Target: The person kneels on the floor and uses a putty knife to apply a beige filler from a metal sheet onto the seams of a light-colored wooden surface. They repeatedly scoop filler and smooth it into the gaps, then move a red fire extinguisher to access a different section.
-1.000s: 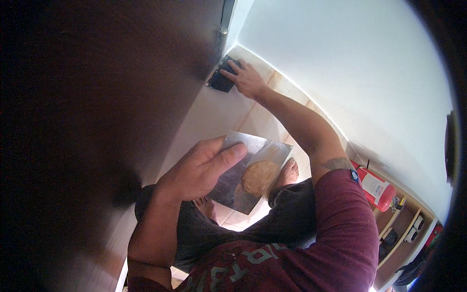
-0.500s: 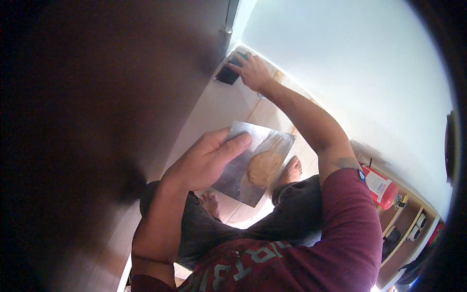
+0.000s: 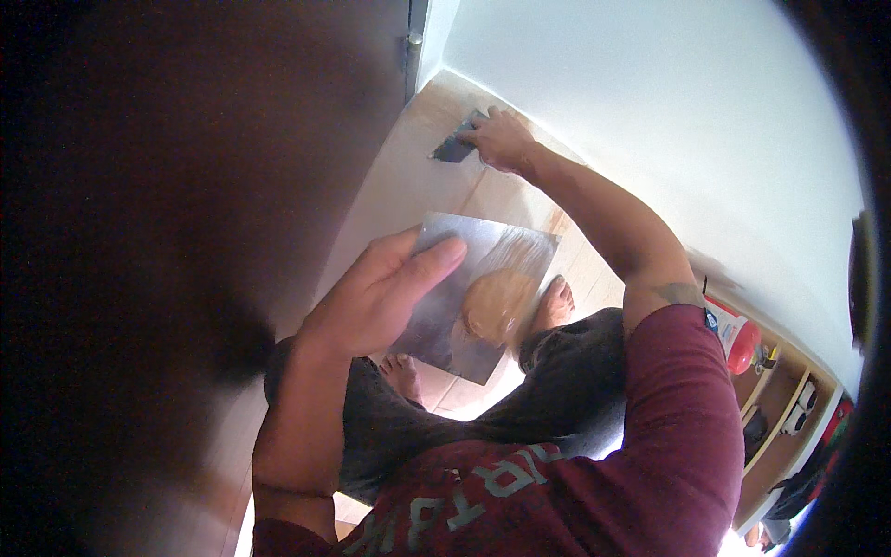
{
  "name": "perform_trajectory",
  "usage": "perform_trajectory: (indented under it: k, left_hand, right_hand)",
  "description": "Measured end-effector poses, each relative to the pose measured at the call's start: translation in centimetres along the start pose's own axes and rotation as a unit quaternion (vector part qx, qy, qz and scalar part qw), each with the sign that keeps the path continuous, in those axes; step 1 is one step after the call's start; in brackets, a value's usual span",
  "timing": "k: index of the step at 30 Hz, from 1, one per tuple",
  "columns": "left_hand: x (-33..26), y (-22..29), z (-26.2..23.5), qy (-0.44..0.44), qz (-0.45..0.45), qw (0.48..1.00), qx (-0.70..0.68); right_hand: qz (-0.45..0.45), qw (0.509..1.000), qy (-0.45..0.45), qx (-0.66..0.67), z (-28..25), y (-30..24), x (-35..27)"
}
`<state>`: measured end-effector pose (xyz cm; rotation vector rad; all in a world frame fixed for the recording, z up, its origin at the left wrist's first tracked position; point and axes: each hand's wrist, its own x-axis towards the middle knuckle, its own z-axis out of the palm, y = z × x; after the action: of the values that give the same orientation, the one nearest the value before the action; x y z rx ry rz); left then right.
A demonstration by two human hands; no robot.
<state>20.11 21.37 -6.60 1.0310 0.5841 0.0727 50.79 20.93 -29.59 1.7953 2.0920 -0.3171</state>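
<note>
1. At the middle of the clock face, a square, flat, silvery metal plate [image 3: 441, 320] carries a round mound of tan paste [image 3: 501, 302], with a streaked smear of it toward 1 o'clock.

2. The left hand [image 3: 376, 288], at the plate's 9 o'clock side, is closed on it, thumb pressed across the top; its fingers underneath are hidden.

3. At 12 o'clock, the right hand [image 3: 504, 139] reaches out over the pale tiled floor [image 3: 408, 200], fingers curled over one end of a thin, dark, flat-bladed spreader [image 3: 455, 147]. The grip on its far side cannot be seen.

4. A half-second earlier the spreader was tucked close in the corner between the dark brown door panel [image 3: 186, 232] at 9 o'clock and the smooth white wall [image 3: 650, 121] between 1 and 2. It now sits clear of that corner and appears more tilted.

5. The shift suggests the spreading work has passed from the corner to the neighbouring stretch of floor; the plate has stayed in the left hand throughout, its paste mound apparently little changed.

6. Bare feet [image 3: 404, 376] flank the plate; a red, cylindrical fire extinguisher [image 3: 742, 345] stands just past 3 o'clock.
</note>
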Motion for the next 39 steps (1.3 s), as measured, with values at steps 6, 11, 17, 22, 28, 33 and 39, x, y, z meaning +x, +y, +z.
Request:
perform_trajectory:
  k: [6,11,17,22,28,33,39]
  left_hand:
    - [-0.2,0.0,0.5,-0.042,-0.002,0.999,-0.018]
    - [-1.2,1.0,1.4,-0.079,0.006,0.996,-0.030]
    - [-3.5,1.2,1.8,-0.037,-0.014,0.998,-0.043]
    - [-3.7,0.7,1.5,-0.038,-0.020,0.998,-0.042]
    - [-3.3,1.1,1.9,-0.023,-0.006,0.998,-0.065]
    - [-3.7,0.5,1.4,-0.034,0.004,0.998,-0.058]
    - [-3.1,0.4,1.4,-0.020,-0.017,0.998,-0.052]
  right_hand:
    - [0.084,0.995,0.014,0.047,-2.7,-0.1,-1.5]
    - [0.256,0.957,0.026,0.134,-3.8,-3.0,-1.0]
    - [0.309,0.940,0.085,0.118,1.7,-7.3,2.8]
    - [0.307,0.939,0.107,0.114,5.2,-10.4,5.0]
    - [0.222,0.966,0.062,0.121,3.7,-10.2,2.0]
    - [0.327,0.925,0.166,0.099,3.7,-7.4,1.2]
    - [0.311,0.934,0.112,0.136,5.7,-9.0,3.8]
